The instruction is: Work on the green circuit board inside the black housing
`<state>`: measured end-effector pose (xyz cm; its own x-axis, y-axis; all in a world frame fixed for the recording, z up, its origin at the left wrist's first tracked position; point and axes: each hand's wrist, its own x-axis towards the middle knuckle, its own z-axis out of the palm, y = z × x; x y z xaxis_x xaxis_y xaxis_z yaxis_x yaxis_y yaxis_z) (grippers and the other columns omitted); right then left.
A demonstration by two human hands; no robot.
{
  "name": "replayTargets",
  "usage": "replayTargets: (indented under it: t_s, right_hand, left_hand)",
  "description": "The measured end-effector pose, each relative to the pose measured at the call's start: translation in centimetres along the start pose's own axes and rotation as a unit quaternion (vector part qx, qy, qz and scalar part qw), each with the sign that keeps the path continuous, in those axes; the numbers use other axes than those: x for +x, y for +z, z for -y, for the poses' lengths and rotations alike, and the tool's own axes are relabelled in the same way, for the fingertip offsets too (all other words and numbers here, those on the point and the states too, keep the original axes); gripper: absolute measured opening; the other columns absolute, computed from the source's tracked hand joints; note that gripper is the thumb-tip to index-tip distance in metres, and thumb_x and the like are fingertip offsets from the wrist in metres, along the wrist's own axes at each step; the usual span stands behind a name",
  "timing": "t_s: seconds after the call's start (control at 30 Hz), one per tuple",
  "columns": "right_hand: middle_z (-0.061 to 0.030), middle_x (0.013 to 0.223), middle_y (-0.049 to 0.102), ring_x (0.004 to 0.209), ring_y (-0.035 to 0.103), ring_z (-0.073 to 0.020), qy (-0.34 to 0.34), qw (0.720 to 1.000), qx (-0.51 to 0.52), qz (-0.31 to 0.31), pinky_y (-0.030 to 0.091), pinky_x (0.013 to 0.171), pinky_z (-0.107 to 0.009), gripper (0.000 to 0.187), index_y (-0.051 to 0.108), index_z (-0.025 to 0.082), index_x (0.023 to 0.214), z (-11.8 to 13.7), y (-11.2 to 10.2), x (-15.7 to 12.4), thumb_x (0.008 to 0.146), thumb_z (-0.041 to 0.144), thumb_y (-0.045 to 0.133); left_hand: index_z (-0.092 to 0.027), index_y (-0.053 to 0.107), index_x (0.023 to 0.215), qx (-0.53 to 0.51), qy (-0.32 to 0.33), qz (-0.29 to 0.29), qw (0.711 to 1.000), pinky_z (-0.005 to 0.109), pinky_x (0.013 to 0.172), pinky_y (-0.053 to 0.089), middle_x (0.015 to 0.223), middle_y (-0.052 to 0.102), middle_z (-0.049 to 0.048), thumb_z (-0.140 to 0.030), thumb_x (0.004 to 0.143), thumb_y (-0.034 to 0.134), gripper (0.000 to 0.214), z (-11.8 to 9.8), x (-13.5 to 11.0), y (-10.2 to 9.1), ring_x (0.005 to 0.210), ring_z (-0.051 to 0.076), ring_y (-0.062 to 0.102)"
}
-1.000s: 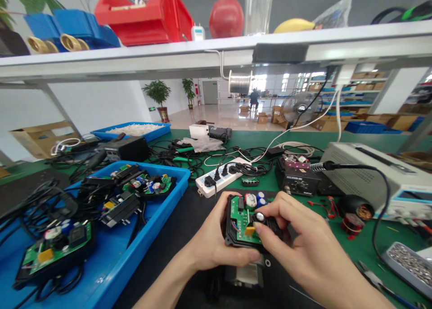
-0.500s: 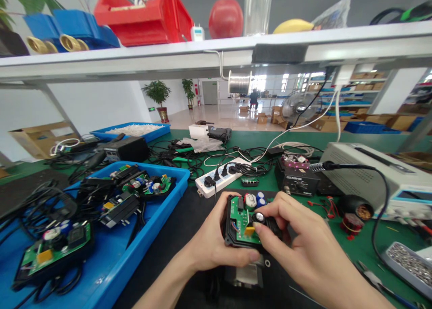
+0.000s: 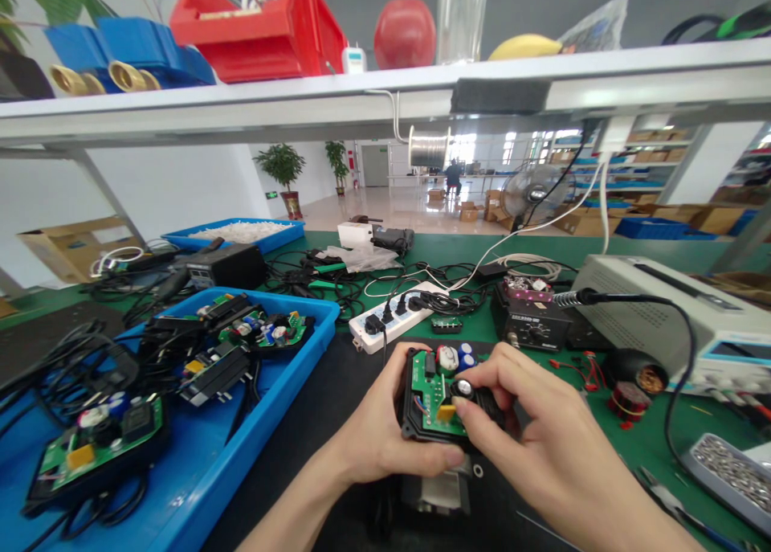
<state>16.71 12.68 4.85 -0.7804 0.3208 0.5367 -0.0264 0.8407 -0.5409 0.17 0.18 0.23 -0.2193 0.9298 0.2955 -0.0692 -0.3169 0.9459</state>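
Observation:
A green circuit board (image 3: 429, 399) in a black housing is held between both hands above the black mat (image 3: 301, 455). My left hand (image 3: 379, 431) grips the housing's left side, its thumb along the near edge. My right hand (image 3: 518, 415) has thumb and forefinger closed around a round, silver-topped capacitor (image 3: 463, 388) on the board; its other fingers lie behind the housing, partly hidden. Beside the capacitor sit a yellow component (image 3: 446, 413) and blue capacitors (image 3: 466, 356). Under the board, a metal block (image 3: 434, 494) shows on the mat.
On the left, a blue tray (image 3: 181, 488) holds several similar boards and cables. A white power strip (image 3: 377, 327) lies beyond the hands. To the right are a soldering iron (image 3: 593, 297), a bench power supply (image 3: 662, 319), pliers (image 3: 662, 496) and a box of screws (image 3: 732, 472). A shelf (image 3: 361, 94) spans overhead.
The view has shifted very slightly. Both hands keep the same hold on the board and capacitor, with no other visible difference.

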Motion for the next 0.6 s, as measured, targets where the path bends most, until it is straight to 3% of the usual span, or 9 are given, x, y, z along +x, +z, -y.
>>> replayTargets:
  t_s: [0.6]
  right_hand:
    - [0.0043,0.080,0.052,0.068,0.054,-0.0124,-0.002,1.000,-0.005,-0.003,0.043,0.060,-0.028,0.007,0.064,0.024,0.094,-0.29,0.02,-0.17,0.099,0.022,0.059]
  left_hand:
    - [-0.021,0.050,0.133,0.000,-0.005,-0.002,1.000,0.033,0.092,0.052,0.132,0.065,0.0088,-0.021,0.066,0.095,0.081,-0.07,-0.05,0.01,0.106,0.021,0.065]
